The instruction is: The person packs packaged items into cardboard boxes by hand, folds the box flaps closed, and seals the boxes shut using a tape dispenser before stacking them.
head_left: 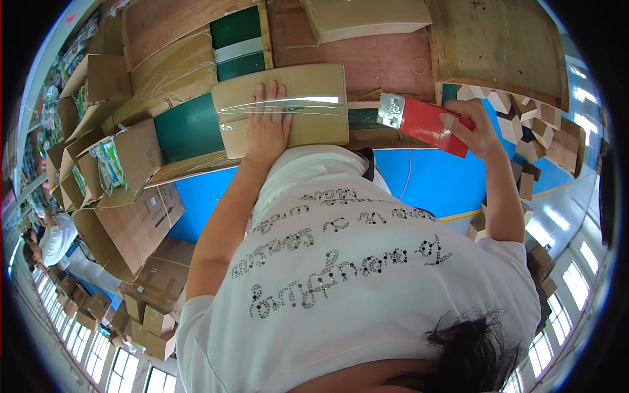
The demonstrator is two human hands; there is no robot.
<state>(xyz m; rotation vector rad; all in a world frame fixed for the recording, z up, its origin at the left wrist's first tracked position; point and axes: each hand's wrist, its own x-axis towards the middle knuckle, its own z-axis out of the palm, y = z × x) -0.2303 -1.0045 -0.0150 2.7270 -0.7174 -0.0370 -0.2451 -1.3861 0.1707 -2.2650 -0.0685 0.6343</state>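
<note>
My left hand lies flat on a closed brown cardboard box, its fingers stretched toward the far side. Across the top of the box runs a shiny strip of clear tape, partly covered by my fingers. Off to the right, my right hand is closed around a red tape dispenser. The dispenser's toothed metal end points left toward the box, apart from it. How my right fingers wrap the far side is partly hidden.
Wooden boards and green panels make up the work surface. Another cardboard box sits at the far side. Open cartons with packaged goods stand at the left; several small boxes are piled at the right. A person is at the far left.
</note>
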